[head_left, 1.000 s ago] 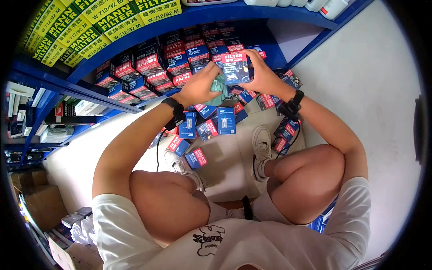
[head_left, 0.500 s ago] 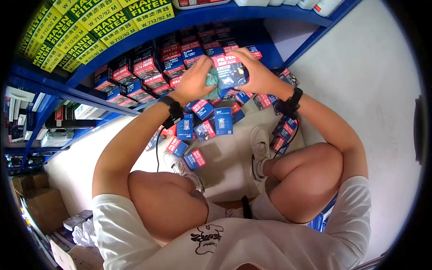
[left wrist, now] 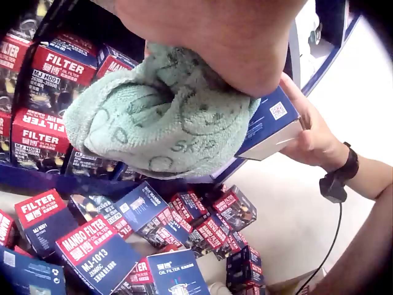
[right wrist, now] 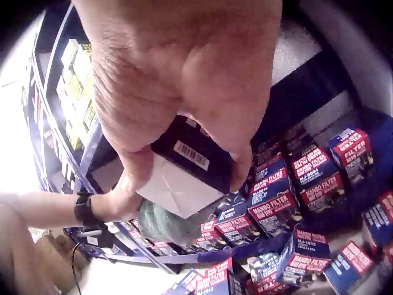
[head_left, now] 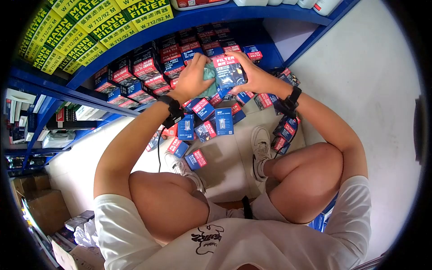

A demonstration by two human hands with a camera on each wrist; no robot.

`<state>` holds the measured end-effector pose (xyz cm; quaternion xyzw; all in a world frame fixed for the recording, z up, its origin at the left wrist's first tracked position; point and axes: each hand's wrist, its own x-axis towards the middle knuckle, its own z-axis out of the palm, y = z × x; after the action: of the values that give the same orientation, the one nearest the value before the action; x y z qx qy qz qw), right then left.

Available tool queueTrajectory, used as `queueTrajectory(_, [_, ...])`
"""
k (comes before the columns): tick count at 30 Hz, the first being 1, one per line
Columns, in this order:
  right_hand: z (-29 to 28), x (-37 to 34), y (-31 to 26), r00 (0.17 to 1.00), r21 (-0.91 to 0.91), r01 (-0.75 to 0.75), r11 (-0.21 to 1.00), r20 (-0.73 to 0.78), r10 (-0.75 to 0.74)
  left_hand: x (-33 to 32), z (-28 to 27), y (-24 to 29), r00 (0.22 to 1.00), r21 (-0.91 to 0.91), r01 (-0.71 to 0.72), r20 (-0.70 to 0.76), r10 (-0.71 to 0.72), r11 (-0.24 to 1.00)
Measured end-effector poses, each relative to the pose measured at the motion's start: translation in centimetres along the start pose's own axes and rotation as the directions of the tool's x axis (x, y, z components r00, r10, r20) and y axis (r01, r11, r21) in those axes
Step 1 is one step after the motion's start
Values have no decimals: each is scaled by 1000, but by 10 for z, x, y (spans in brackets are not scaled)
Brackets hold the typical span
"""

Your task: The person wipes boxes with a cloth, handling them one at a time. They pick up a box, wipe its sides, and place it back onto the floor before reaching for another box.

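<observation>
The box is up in the air by the shelf. The right hand pinches it, fingers spread around it. The left hand half curls around a cloth at its side. More cloth shows than a moment ago, so the rubbing seems unfinished. Below, the floor has more boxes.

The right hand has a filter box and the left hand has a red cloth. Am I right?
Not quite: the cloth is light green, not red, as the left wrist view shows. The left hand does hold it, and the right hand does hold a filter box.
</observation>
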<state>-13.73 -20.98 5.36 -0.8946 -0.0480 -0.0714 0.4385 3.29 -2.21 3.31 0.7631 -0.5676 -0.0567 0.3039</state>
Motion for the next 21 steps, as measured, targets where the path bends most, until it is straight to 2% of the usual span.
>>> queueTrajectory(2, [9,-4,0,998,61,-36,997,-46,39,-1,0,1,1000,-27,-16,2,16,999])
queueTrajectory(6, [15,2,18,998,27,-38,999,-56,40,-4,8,-1,999,-16,-39,-5,39,999])
queueTrajectory(8, [19,1,23,979,80,-80,994,-181,93,-1,4,0,999,-3,-45,27,45,999])
queueTrajectory(9, [15,0,18,978,80,-82,993,-183,95,0,3,1,997,11,-49,57,48,999])
queueTrajectory(11, [2,-1,3,960,13,-278,961,-30,278,-1,4,-5,996,6,-66,62,66,998])
queueTrajectory(13, [0,-3,13,965,30,-258,966,-43,259,-2,3,-8,995,3,-80,66,80,997])
queueTrajectory(15, [-1,-9,21,966,-93,-255,962,-54,251,-4,2,-7,993,-22,-106,48,107,994])
queueTrajectory(16, [0,-11,28,966,-92,-257,962,-55,253,-5,1,-4,993,-23,-107,51,108,994])
queueTrajectory(18, [0,-10,28,994,-220,-105,970,2,108,-4,1,3,982,-3,-174,69,173,985])
queueTrajectory(19, [0,-10,22,994,-219,-105,970,2,108,-4,2,8,983,-3,-173,69,173,985])
queueTrajectory(21, [2,-9,8,960,-326,-215,921,104,261,-4,7,19,962,-6,-228,151,226,974])
